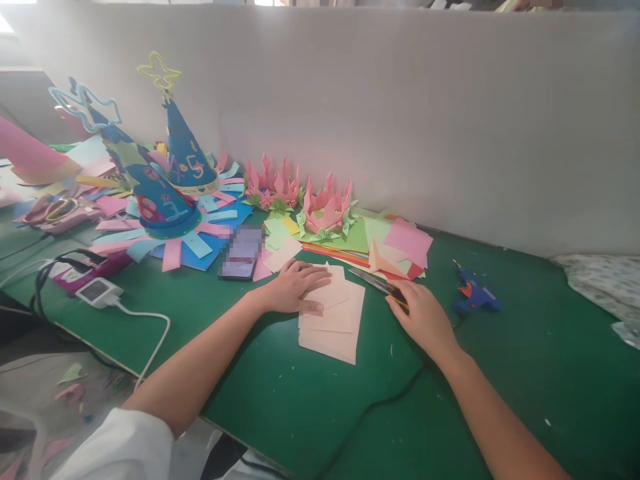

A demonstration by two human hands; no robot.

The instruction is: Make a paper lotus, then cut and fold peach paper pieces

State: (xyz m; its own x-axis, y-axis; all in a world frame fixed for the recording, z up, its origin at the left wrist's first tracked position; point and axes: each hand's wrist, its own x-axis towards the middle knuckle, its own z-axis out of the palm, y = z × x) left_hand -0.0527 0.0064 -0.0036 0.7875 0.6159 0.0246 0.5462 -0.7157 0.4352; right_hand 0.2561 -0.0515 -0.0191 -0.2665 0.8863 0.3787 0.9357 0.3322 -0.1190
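Note:
My left hand [300,287] lies on a small pile of pale peach paper sheets [330,343], its fingers stretched over the upper part. The sheets overlap unevenly on the green table. To the right, my right hand [417,310] is closed around the handles of a pair of scissors [373,281]. Their blades point left toward the top of the pile, and a bit of yellow shows at the handle. Just behind the scissors rests a folded peach paper piece [387,259]. The fingers of my right hand partly cover the handles.
Behind the paper stand two pink folded-paper lotus flowers [327,203] by coloured sheets [407,241]. At left are blue cone hats [185,143], a phone [243,252], a white charger [99,292] and cables. A blue glue gun [475,293] lies at right, its cord crossing the table.

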